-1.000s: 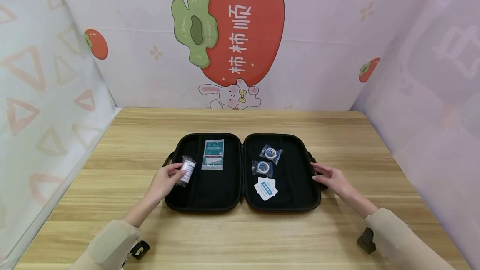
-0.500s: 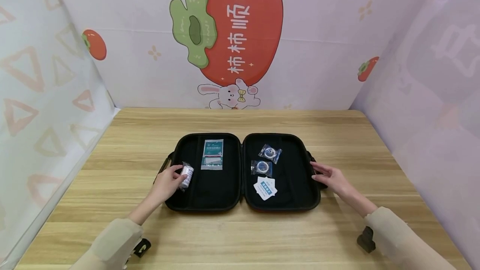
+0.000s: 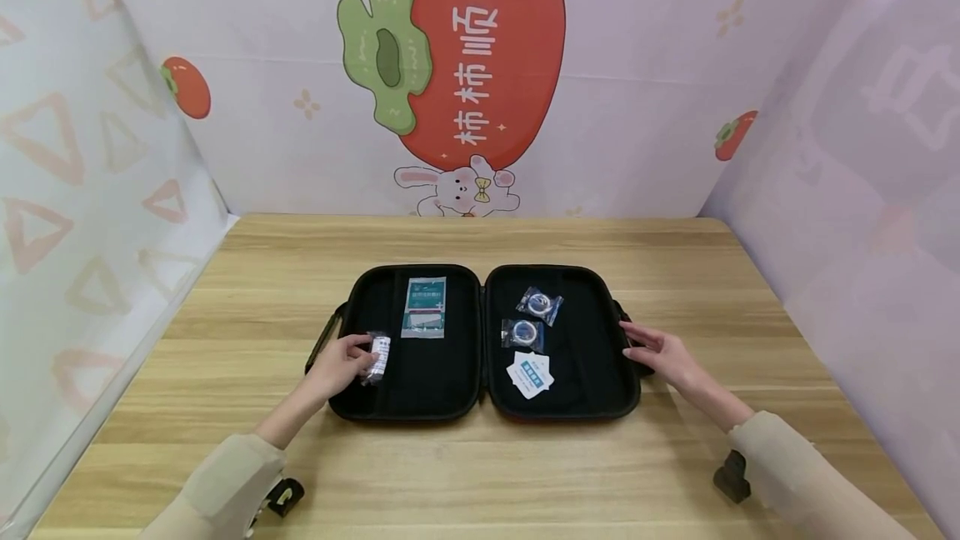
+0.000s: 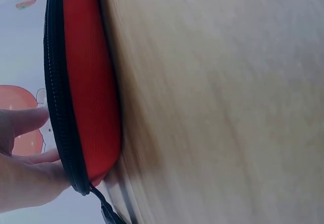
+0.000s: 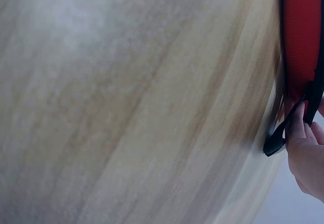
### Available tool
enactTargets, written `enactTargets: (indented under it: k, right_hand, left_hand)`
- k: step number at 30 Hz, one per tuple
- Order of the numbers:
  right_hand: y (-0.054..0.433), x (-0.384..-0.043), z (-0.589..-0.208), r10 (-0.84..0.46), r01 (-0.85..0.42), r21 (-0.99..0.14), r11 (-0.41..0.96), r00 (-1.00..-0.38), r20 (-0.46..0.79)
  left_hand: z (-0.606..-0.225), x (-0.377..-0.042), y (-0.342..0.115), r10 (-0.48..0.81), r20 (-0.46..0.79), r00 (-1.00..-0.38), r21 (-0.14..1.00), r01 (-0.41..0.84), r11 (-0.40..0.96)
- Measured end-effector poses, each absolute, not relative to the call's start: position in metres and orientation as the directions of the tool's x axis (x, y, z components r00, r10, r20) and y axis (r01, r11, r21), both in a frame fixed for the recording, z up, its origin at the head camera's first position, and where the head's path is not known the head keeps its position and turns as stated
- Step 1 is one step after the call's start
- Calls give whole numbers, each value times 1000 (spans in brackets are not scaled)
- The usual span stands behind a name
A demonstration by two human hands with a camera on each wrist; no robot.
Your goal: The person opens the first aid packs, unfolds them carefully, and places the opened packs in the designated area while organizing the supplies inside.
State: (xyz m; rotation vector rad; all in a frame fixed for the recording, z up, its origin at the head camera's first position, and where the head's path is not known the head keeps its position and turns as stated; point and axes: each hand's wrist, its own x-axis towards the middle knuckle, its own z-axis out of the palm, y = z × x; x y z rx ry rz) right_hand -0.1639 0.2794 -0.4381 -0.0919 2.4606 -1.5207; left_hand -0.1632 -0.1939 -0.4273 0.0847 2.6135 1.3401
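An unzipped case (image 3: 435,386) lies spread flat on the table, black inside and red outside, as its side (image 4: 91,82) shows in the left wrist view. In its left half, near the outer edge, my left hand (image 3: 337,369) pinches a white bandage roll (image 3: 382,352) in clear wrapping between thumb and fingers. My right hand (image 3: 667,361) grips the case's right edge beside the carry handle. In the right wrist view its fingers (image 5: 297,133) bend around the black rim near a dangling strap (image 5: 276,143).
A teal-and-white packet (image 3: 425,308) lies in the left half. The right half holds two clear-wrapped white rings (image 3: 540,305) and a few white cards (image 3: 531,375). Wooden table (image 3: 480,482) surrounds the case, and a printed cloth (image 3: 637,148) hangs behind it.
My left hand has moved slightly towards me with the bandage roll, lower in the case's left half, and the left carry handle shows more. My right hand has stayed on the edge.
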Motion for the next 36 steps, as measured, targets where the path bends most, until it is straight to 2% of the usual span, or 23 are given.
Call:
enactTargets:
  k: [6,17,22,26,36]
  right_hand:
    - [280,-163,-438,-189,73,-891,449,-966,-174]
    - [280,-164,-437,-182,77,-891,448,-968,-175]
    - [280,-164,-438,-180,66,-888,455,-970,-164]
    - [280,-164,-439,-179,69,-890,451,-970,-166]
    - [279,-163,-437,-181,75,-887,456,-968,-175]
  left_hand:
    - [-429,-165,-194,161,-197,-967,846,-85,527]
    - [-432,-165,-191,236,-254,-938,930,-169,327]
    - [-436,-165,-188,181,-335,-925,912,-270,308]
    - [-441,-165,-184,133,-356,-925,905,-306,295]
    - [-439,-162,-178,137,-332,-933,902,-272,334]
